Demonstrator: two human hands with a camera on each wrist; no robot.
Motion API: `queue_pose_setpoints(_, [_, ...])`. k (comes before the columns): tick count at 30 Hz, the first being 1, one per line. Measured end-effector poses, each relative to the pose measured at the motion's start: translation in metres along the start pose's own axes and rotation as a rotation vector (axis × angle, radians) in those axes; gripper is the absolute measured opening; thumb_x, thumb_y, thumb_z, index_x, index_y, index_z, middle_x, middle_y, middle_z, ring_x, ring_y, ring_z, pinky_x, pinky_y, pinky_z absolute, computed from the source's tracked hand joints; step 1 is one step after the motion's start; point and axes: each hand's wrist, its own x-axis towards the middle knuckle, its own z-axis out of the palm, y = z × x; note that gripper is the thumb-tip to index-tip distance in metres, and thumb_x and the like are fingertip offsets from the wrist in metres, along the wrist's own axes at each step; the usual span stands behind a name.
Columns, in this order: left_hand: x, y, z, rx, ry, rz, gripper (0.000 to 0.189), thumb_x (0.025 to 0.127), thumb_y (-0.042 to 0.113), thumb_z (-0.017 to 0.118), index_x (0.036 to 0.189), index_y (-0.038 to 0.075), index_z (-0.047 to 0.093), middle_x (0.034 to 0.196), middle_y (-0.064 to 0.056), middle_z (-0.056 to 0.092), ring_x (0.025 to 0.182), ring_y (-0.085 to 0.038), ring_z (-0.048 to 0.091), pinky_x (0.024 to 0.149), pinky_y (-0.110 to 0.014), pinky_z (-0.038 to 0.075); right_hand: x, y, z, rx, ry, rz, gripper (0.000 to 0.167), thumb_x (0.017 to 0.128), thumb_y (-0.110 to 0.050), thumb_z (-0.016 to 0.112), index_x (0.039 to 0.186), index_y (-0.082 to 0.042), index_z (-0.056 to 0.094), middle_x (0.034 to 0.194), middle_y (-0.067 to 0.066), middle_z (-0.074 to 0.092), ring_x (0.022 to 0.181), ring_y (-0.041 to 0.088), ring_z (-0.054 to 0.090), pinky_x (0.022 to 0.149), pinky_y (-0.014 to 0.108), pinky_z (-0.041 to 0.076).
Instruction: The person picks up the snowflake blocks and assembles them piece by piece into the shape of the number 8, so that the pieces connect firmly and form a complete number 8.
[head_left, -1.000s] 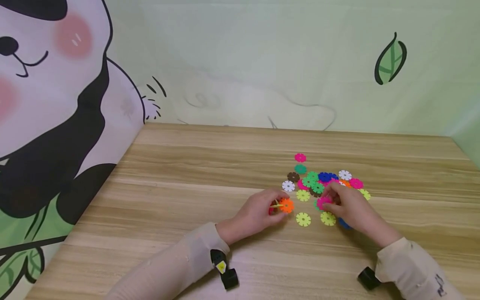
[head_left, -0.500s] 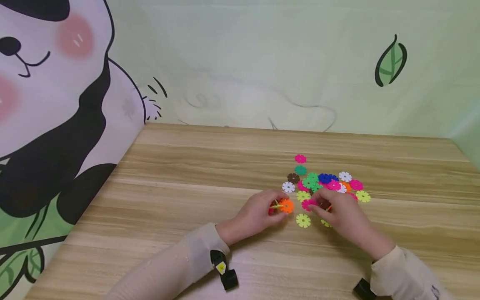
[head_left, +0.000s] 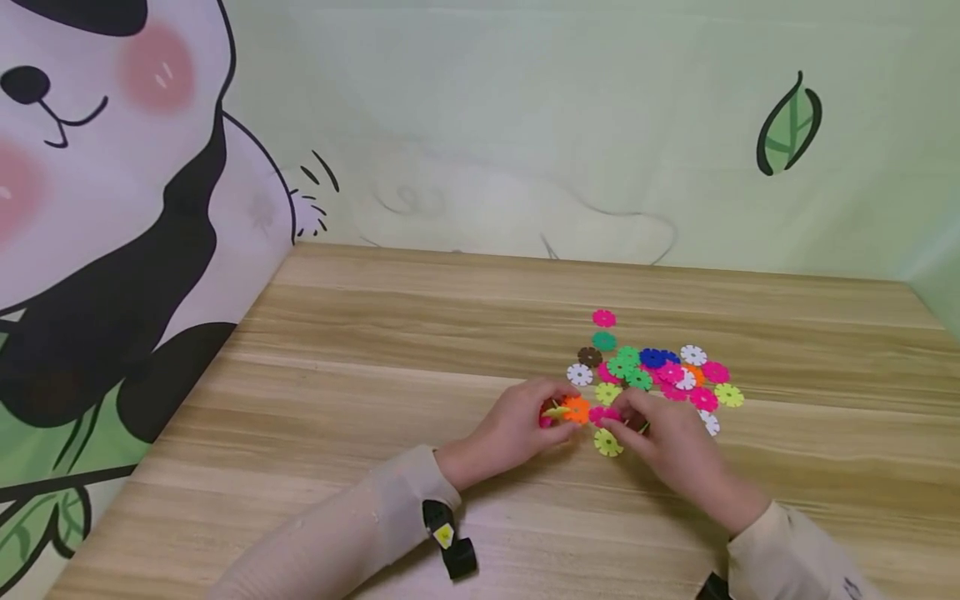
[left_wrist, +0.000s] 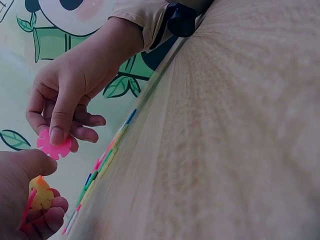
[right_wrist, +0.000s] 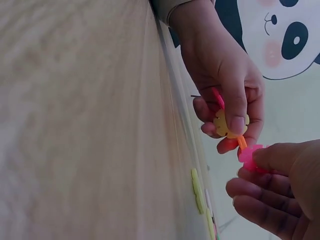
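My left hand (head_left: pixel 517 425) holds a short chain of notched plastic snowflake discs: a pink disc (right_wrist: pixel 218 98), a yellow disc (right_wrist: pixel 229 125) and an orange disc (head_left: pixel 577 409). The orange one sticks out past the fingertips towards the right. Between thumb and fingers my right hand (head_left: pixel 675 437) pinches a pink snowflake disc (left_wrist: pixel 53 145), its face seen flat in the left wrist view. This disc's edge is right at the orange disc's edge in the head and right wrist views. Both hands are above the wooden table, close to each other.
Loose snowflake discs in several colours lie in a cluster (head_left: pixel 670 372) beyond the right hand. A yellow-green disc (head_left: pixel 608 442) lies just below the joined pieces. The wooden table (head_left: pixel 360 333) meets a wall (head_left: pixel 465 108) printed with a panda (head_left: pixel 112 167) and a leaf.
My right hand has carried the pink disc from the cluster leftwards to the orange disc. The left hand has stayed nearly in place, with its orange disc turned slightly.
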Motion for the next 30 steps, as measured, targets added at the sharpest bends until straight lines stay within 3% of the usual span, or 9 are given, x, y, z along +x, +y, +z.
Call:
queue_pose_setpoints(5, [0.000, 0.001, 0.001, -0.020, 0.003, -0.025, 0.035, 0.086, 0.017, 0.072, 0.117, 0.004, 0.063, 0.109, -0.008, 0.068, 0.089, -0.014, 0.059, 0.080, -0.020, 0.050, -0.001, 0.000, 0.003, -0.030, 0.008, -0.013, 0.012, 0.082, -0.011, 0.075, 0.079, -0.014, 0.064, 0.069, -0.009, 0.063, 0.062, 0.000, 0.056, 0.057, 0.017, 0.050])
queue_pose_setpoints(9, [0.000, 0.003, 0.002, -0.045, 0.007, -0.041, 0.034, 0.086, 0.018, 0.073, 0.116, 0.004, 0.063, 0.110, -0.008, 0.069, 0.091, -0.015, 0.061, 0.082, -0.021, 0.050, -0.003, -0.001, 0.007, -0.036, 0.062, -0.048, 0.016, 0.079, -0.008, 0.077, 0.077, -0.014, 0.062, 0.067, -0.009, 0.062, 0.060, -0.002, 0.051, 0.055, 0.016, 0.048])
queue_pose_setpoints(17, [-0.001, 0.009, 0.000, 0.003, 0.028, -0.043, 0.031, 0.086, 0.017, 0.072, 0.113, 0.004, 0.064, 0.110, -0.009, 0.069, 0.098, -0.020, 0.063, 0.088, -0.029, 0.052, -0.005, -0.004, 0.018, -0.032, 0.141, -0.046, 0.018, 0.077, -0.002, 0.077, 0.079, -0.013, 0.063, 0.068, -0.007, 0.062, 0.060, -0.002, 0.044, 0.054, 0.017, 0.043])
queue_pose_setpoints(20, [-0.002, 0.010, -0.001, 0.020, 0.029, -0.047, 0.031, 0.086, 0.017, 0.072, 0.113, 0.004, 0.064, 0.110, -0.009, 0.068, 0.098, -0.021, 0.063, 0.088, -0.030, 0.051, -0.003, -0.002, 0.020, 0.006, 0.119, -0.012, 0.016, 0.079, -0.004, 0.075, 0.082, -0.012, 0.062, 0.067, -0.006, 0.062, 0.060, -0.001, 0.046, 0.055, 0.017, 0.046])
queue_pose_setpoints(26, [-0.001, 0.009, -0.001, 0.006, -0.013, -0.068, 0.034, 0.087, 0.020, 0.071, 0.115, 0.003, 0.062, 0.103, -0.008, 0.066, 0.086, -0.016, 0.056, 0.076, -0.021, 0.048, 0.001, 0.009, 0.021, 0.164, 0.055, 0.061, 0.009, 0.084, -0.003, 0.070, 0.086, -0.008, 0.062, 0.070, -0.002, 0.065, 0.059, 0.002, 0.056, 0.056, 0.018, 0.051])
queue_pose_setpoints(30, [0.001, 0.007, -0.003, -0.008, -0.047, -0.082, 0.035, 0.089, 0.023, 0.070, 0.118, 0.005, 0.062, 0.100, -0.006, 0.065, 0.084, -0.013, 0.056, 0.073, -0.017, 0.047, 0.003, 0.015, 0.018, 0.194, 0.013, 0.098, 0.007, 0.085, -0.004, 0.070, 0.087, -0.008, 0.063, 0.073, -0.001, 0.068, 0.063, 0.004, 0.061, 0.060, 0.019, 0.052])
